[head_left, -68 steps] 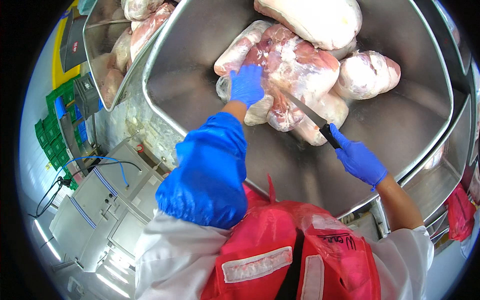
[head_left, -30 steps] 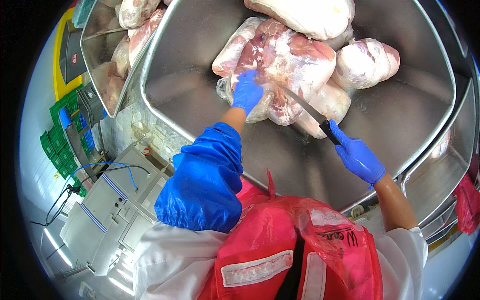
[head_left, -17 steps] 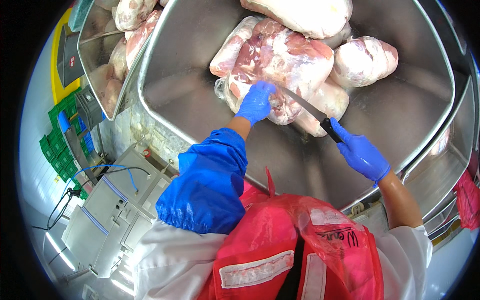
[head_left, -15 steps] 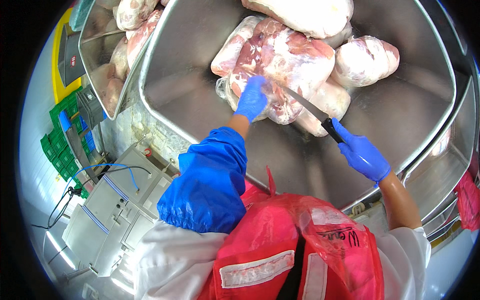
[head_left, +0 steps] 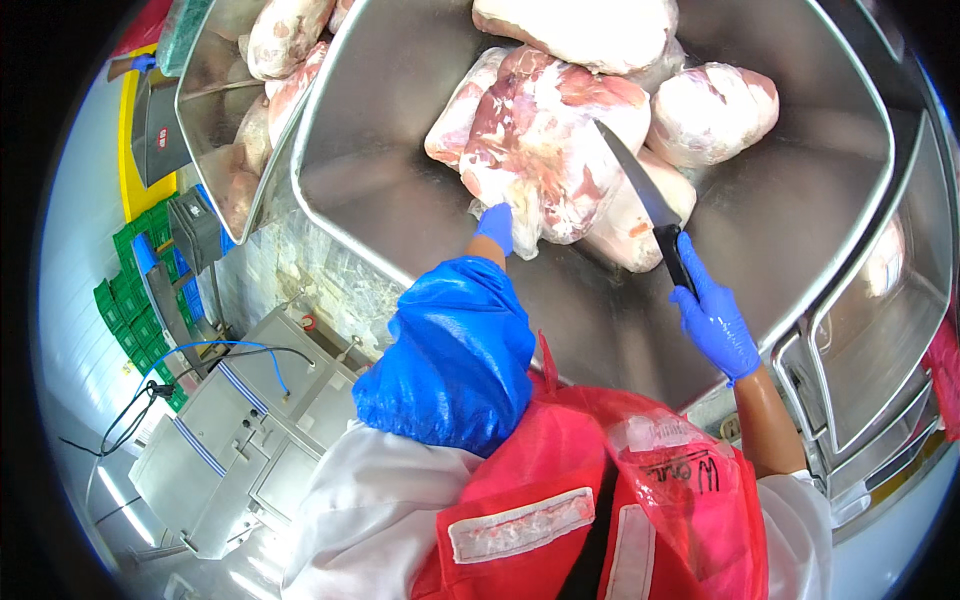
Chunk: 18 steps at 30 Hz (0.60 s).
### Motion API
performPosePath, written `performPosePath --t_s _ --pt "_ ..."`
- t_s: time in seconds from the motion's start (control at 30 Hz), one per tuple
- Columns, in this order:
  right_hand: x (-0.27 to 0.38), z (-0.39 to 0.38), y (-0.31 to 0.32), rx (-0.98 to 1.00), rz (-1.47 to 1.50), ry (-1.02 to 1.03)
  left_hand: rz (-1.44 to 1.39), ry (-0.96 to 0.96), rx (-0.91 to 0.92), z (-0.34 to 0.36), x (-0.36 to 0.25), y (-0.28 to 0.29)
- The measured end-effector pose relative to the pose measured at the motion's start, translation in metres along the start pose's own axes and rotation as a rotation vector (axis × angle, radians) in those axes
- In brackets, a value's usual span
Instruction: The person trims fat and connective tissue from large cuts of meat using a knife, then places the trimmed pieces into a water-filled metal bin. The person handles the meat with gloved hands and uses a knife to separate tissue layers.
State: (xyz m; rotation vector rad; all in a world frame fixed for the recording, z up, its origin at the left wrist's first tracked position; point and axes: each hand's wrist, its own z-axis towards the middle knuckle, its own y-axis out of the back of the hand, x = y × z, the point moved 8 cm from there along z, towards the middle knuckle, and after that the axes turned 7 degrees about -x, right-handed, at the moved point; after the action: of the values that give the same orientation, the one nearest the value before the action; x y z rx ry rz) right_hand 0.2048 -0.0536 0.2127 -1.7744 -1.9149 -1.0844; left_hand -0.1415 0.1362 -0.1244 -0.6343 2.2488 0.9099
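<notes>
I see left hand (head_left: pixel 496 226) gripping the meat cut (head_left: pixel 545 140) at its near edge | right hand (head_left: pixel 715 325) closed on knife (head_left: pixel 645 205), blade angled up-left onto the cut

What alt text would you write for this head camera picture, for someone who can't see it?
Seen from above, a person in blue gloves works over a big steel tub of bagged raw meat: the left hand grips the nearest bagged meat cut, while the right hand holds a long knife, its blade lying over it. A red apron fills the foreground.
</notes>
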Motion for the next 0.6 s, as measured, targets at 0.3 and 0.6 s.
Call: performPosePath --t_s 0.3,0.6 --pt "-0.021 -0.07 0.045 -0.161 -0.022 0.156 -0.43 0.39 0.105 -0.058 -0.126 0.004" --pt "-0.036 -0.115 0.017 -0.076 -0.136 0.297 -0.242 0.066 -0.024 -0.092 -0.246 0.045"
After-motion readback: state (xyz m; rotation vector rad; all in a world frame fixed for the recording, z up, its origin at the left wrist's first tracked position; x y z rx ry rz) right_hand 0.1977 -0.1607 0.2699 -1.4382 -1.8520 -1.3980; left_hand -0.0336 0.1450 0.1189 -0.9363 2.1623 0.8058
